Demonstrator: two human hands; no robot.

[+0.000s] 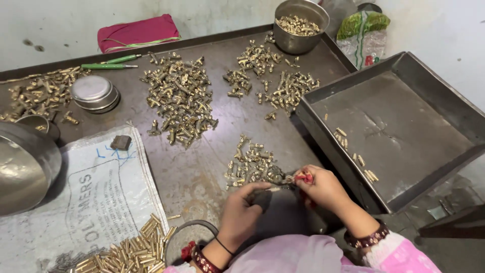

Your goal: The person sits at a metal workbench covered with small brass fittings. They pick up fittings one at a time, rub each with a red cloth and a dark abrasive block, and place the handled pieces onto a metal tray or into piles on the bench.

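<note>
Head view looks down on a dark metal tray (212,167) used as a worktop, with both hands meeting near its front edge. The left hand (241,212) is curled, its fingertips pinching a small brass pin (274,189) that points toward the other hand. The right hand (326,189) is closed around a red-handled tool (304,177), thumb and forefinger clenched on it, with a small brass fitting (289,179) at the tool's tip; whether the pin touches the fitting cannot be told. The fitting is tiny, dull gold and knobbly, the same kind as those in the small pile (252,164) just behind the hands. A larger heap of brass fittings (179,98) lies at the middle of the tray, two looser clusters (273,81) spread toward the back right corner, and another heap (40,93) sits by the left edge. A steel bowl (300,25) with more pieces stands at the back right corner, and a round steel tin (94,93) rests left of the middle heap. A printed white sack (96,192) covers the front left part, carrying a row of brass tubes (131,253) at its front edge. Right of the tray, a second, tilted metal tray (404,126) holds a few scattered brass pieces.
</note>
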